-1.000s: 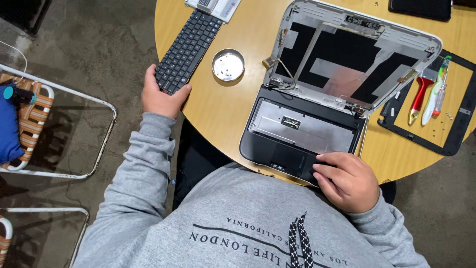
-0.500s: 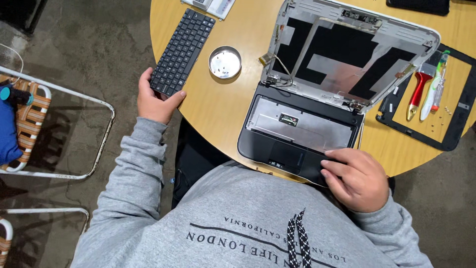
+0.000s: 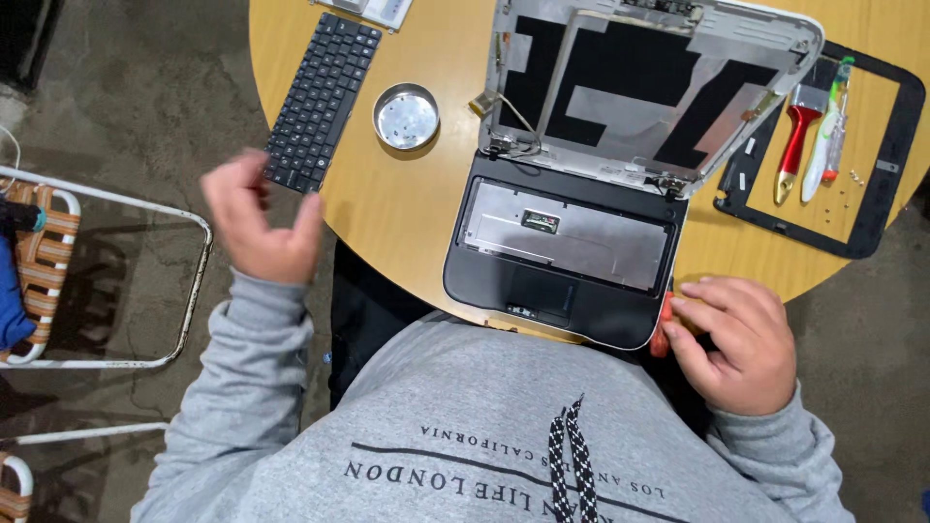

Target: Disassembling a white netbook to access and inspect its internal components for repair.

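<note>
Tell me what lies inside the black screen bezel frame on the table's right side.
Inside the black bezel frame lie a red-handled brush, a white and green tool and a few tiny screws on bare wood. The frame's far corner runs out of view.

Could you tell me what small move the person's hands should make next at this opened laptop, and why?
Probably bring the right hand, which seems to hold a small red-orange tool at the table edge, to the laptop base. The keyboard already lies apart on the table, the metal plate beneath is bare, and the left hand hangs free off the table.
</note>
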